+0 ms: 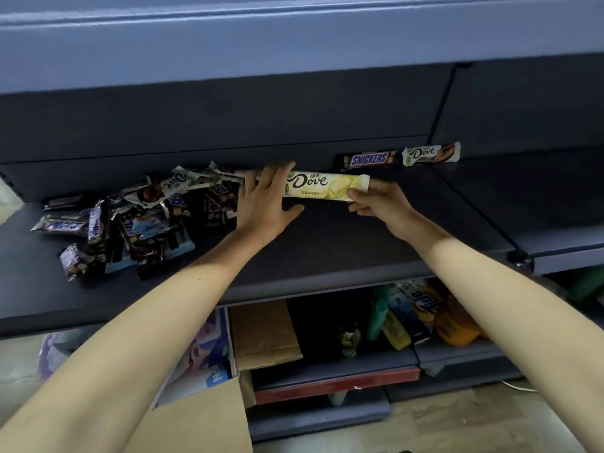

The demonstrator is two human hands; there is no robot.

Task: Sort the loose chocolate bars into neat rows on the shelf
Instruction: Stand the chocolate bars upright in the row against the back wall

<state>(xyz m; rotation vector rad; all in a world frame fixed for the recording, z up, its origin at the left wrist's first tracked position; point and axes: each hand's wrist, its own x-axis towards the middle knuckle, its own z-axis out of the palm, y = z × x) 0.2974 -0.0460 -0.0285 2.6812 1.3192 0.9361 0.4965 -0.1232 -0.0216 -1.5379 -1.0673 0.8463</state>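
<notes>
Shelf (327, 243): chocolate bars.
Loose pile (130, 220) at left; Snickers bar (368, 159), white Dove bar (429, 154) at back edge; right hand (379, 201) pinches yellow Dove bar (322, 187), left hand (264, 201) spread open at its other end.

You're getting a dim, bluish, flat picture here. Light seems to come from your side, so the back of the shelf (327, 230) drops into shadow and the lower shelf (327, 367) is murky. Edges bow from the wide lens. Everything's soft. The pile of bars (130, 220) smears, and only the yellow Dove bar (320, 188) reads clearly.
</notes>
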